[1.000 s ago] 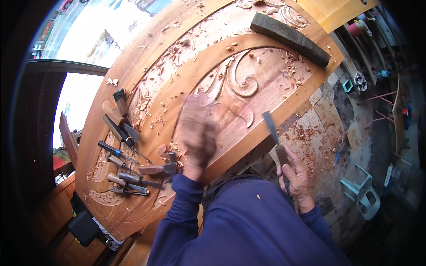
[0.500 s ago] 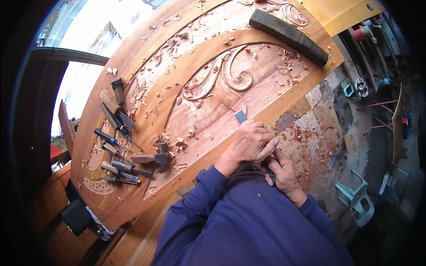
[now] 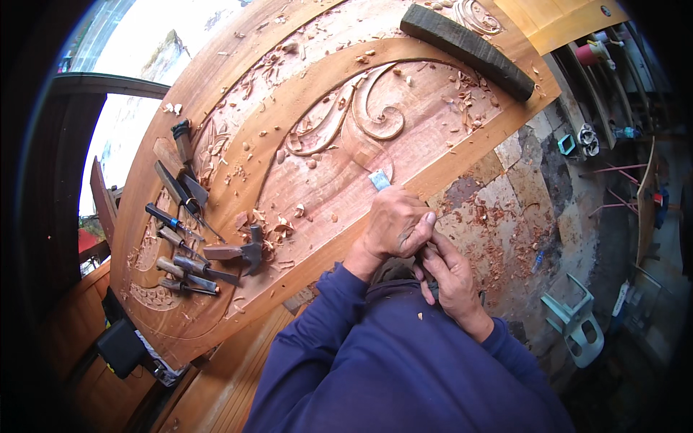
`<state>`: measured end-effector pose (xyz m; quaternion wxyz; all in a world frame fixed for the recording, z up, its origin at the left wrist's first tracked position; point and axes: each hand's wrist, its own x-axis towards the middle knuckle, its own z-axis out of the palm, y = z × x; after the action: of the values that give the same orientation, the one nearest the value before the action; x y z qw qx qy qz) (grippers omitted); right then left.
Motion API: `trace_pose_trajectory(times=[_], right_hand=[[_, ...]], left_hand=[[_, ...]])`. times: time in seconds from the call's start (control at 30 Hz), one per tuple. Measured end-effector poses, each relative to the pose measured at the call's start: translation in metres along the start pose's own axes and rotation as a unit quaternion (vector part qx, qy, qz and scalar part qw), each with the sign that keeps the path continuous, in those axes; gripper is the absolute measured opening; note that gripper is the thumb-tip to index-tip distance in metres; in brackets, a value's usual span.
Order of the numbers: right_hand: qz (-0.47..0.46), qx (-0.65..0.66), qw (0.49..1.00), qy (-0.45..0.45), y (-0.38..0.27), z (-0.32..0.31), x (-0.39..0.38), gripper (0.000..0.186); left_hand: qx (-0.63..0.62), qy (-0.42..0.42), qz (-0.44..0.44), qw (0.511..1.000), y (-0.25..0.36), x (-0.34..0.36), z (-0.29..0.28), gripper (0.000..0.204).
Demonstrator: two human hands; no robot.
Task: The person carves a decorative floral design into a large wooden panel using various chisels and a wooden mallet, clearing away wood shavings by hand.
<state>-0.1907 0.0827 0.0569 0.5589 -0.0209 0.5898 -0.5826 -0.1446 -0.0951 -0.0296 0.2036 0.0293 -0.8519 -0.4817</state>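
Observation:
My left hand (image 3: 395, 222) is closed round a chisel (image 3: 378, 180), whose flat, pale steel blade sticks out past the knuckles. The blade's edge lies at the carved wooden panel (image 3: 339, 206), just below a raised scroll (image 3: 382, 123). Close behind, my right hand (image 3: 453, 280) is closed with its fingers against the left thumb. The chisel's handle is hidden between the hands and my body, so the right hand's hold on it shows only in part.
On the panel's left lie several gouges and chisels (image 3: 172, 184) and a hammer (image 3: 242, 251). A dark wooden block (image 3: 468, 52) rests at the far right. Shavings (image 3: 285, 225) are scattered about. A pale green plastic stool (image 3: 576, 321) stands on the littered floor to the right.
Both hands and the chisel have shifted slightly left and forward over the panel, and the blade now catches more light. The view has also moved a little.

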Motion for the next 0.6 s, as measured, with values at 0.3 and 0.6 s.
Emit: trace_pose_trajectory(times=[0.3,0.6], right_hand=[[-0.056,-0.026,0.998,-0.012,-0.008,0.006,0.018,0.038],[-0.007,0.013,1.0,0.026,-0.012,-0.001,0.006,0.039]], left_hand=[[0.017,0.068,0.007,0.998,-0.004,0.006,-0.007,0.044],[-0.023,0.078,-0.015,0.997,0.004,0.004,0.008,0.038]])
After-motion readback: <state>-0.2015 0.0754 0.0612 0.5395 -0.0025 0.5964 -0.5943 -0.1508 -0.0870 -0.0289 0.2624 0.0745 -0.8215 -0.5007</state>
